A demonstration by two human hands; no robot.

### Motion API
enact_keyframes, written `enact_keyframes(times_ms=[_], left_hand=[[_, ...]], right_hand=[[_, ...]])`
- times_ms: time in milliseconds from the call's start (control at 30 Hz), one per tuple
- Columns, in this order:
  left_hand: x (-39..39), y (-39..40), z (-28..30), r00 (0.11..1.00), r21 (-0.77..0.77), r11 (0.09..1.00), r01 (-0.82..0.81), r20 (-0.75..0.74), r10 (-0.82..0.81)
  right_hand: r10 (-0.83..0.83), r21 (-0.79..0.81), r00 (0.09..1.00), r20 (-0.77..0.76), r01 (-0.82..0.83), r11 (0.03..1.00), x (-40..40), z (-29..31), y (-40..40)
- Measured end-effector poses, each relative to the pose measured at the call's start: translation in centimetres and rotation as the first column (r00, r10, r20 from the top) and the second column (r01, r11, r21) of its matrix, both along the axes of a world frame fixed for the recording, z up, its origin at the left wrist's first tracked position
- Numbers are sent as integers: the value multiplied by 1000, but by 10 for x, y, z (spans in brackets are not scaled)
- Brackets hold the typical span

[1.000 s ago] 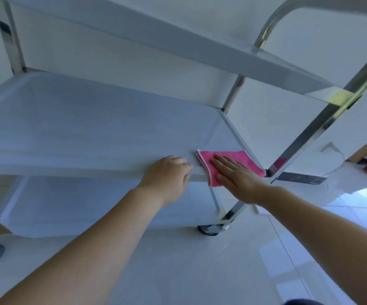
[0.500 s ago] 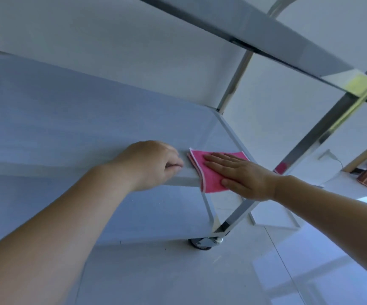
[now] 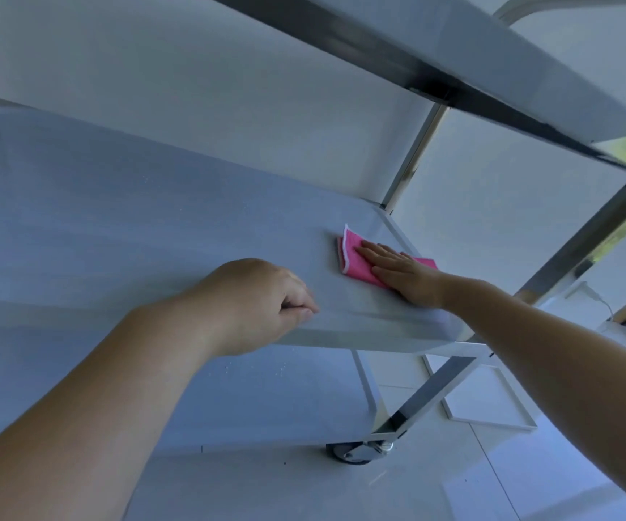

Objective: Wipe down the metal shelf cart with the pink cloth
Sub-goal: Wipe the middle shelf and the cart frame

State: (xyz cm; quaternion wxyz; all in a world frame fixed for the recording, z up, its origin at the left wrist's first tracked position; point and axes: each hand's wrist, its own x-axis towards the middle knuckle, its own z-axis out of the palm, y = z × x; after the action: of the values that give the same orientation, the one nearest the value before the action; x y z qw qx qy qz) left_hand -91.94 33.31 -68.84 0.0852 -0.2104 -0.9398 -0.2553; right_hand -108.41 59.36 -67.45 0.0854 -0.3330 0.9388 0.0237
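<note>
Pushed inward from the front edge, the cloth (image 3: 356, 257) is now pressed flat under the right hand (image 3: 403, 274); unwiped shelf (image 3: 134, 227) lies leftward. Its rim is gripped by the left hand (image 3: 255, 302).

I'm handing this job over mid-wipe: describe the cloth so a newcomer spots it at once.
Find the metal cart's middle shelf and follow it to its far right corner. The pink cloth lies folded there under the flat right hand, the only bright colour on the grey metal.
</note>
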Motion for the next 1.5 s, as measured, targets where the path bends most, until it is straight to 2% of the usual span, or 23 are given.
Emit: enact_keyframes(times_ms=[100, 167, 233, 300, 400, 633, 800, 967, 1100, 1233, 1400, 1500], left_hand=[[-4, -7, 6, 1000, -61, 998, 1, 22, 0], [-9, -20, 10, 997, -121, 991, -65, -43, 60], [-12, -33, 10, 989, -166, 977, -135, -83, 122], [-13, -41, 5, 991, -192, 973, -124, -66, 113], [-12, -42, -3, 994, -134, 985, -113, -7, 113], [-14, -46, -8, 994, -95, 989, -110, -14, 109], [-12, -47, -8, 995, -77, 992, -104, -11, 103], [-12, -48, -9, 993, -84, 990, -113, 6, 114], [-11, -47, -9, 992, -88, 988, -129, 3, 130], [-9, -44, -8, 987, -77, 984, -160, -14, 159], [-6, -42, -5, 980, -60, 978, -199, -43, 196], [-5, -41, -5, 971, -66, 971, -230, -82, 225]], right_hand=[[-64, -7, 998, -11, 64, 998, -26, 0, -11], [-79, -13, 997, -6, 79, 997, -37, -1, -14], [-52, 1, 999, -9, 52, 999, -43, -2, -11], [11, 40, 1000, -28, -10, 999, -48, -2, -6], [47, 56, 998, -44, -44, 997, -64, -1, -6], [-165, -26, 985, -44, 164, 986, -121, 0, -37], [-236, -112, 967, -98, 225, 968, -153, -2, -60], [-205, -25, 972, -112, 203, 979, -171, 0, -79], [-225, -83, 967, -118, 216, 973, -173, -2, -84], [-132, -107, 989, -65, 125, 986, -157, -4, -85], [-73, -76, 997, -39, 70, 995, -111, -5, -88], [35, 5, 997, -64, -34, 999, -73, -7, -86]])
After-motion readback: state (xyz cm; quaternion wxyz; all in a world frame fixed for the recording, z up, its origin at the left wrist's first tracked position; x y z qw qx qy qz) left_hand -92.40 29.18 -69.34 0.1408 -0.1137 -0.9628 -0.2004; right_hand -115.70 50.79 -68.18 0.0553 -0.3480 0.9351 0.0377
